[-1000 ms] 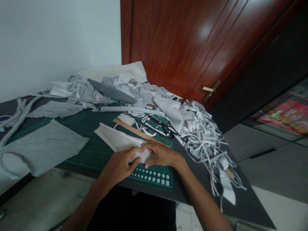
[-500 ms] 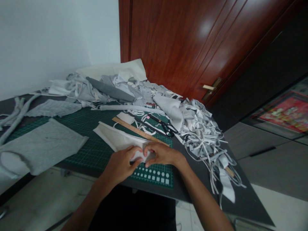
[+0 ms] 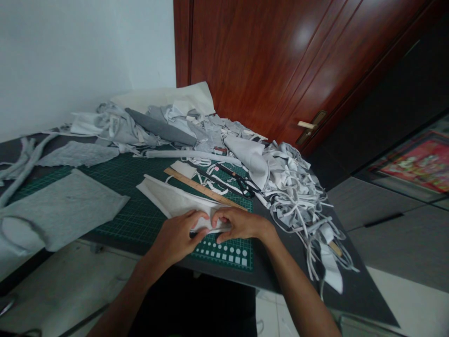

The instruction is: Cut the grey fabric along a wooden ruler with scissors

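Note:
A whitish piece of cloth with folded edges lies on the green cutting mat. Near the mat's front edge, my left hand has its fingers and thumb around the cloth's near part. Close beside it on the right, my right hand grips the same cloth with curled fingers and thumb. The fingertips of both hands almost meet over it. Just beyond the cloth lies a wooden ruler, its right end near my right hand.
Black scissors lie among white strips past the ruler. A large grey cloth hangs over the table's front edge at left. Scrap heaps cover the right and back. Behind stand a wall and a wooden door.
My right hand has shifted slightly to the right, and the gap between the fingertips is a little wider. Both hands remain on the cloth. The view has tilted slightly.

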A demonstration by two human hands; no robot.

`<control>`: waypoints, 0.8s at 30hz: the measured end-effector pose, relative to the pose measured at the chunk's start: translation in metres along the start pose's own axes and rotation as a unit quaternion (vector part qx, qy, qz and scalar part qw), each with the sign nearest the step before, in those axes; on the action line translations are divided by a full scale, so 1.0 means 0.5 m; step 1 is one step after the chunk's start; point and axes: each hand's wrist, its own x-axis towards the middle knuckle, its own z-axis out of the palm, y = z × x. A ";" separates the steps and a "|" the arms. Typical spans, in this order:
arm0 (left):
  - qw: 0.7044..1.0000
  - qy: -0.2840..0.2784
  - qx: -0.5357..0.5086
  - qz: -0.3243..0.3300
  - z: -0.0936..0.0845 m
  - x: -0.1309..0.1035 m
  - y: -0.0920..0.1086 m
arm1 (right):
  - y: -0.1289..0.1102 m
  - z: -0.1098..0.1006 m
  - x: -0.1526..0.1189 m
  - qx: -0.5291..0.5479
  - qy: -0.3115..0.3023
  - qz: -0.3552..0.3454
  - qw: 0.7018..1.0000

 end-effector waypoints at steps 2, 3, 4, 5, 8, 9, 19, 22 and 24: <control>1.000 0.002 -0.002 0.001 0.002 -0.001 -0.002 | -0.002 -0.002 -0.001 -0.003 -0.003 -0.002 1.000; 1.000 0.003 -0.004 0.001 0.002 -0.001 -0.003 | -0.003 -0.002 -0.002 -0.006 -0.002 -0.003 1.000; 1.000 0.005 -0.007 0.002 0.003 -0.001 -0.004 | -0.004 -0.002 -0.002 -0.011 0.001 -0.004 1.000; 1.000 0.006 -0.009 0.003 0.003 -0.002 -0.004 | -0.005 -0.001 -0.002 -0.015 0.005 -0.006 1.000; 1.000 0.005 -0.013 0.003 0.001 -0.002 -0.001 | -0.008 0.002 -0.002 -0.020 0.022 -0.015 0.999; 1.000 0.004 -0.014 0.001 0.000 -0.002 0.000 | -0.008 0.002 -0.002 -0.019 0.027 -0.020 0.999; 1.000 0.006 -0.007 0.001 0.001 -0.001 -0.004 | -0.003 0.000 0.000 0.036 0.015 -0.040 0.998; 1.000 0.003 -0.004 0.000 -0.001 0.000 -0.004 | -0.005 0.000 0.003 0.052 0.008 -0.027 0.998; 1.000 0.002 -0.004 -0.001 -0.004 0.002 -0.002 | -0.005 -0.002 0.004 0.063 0.000 -0.019 0.998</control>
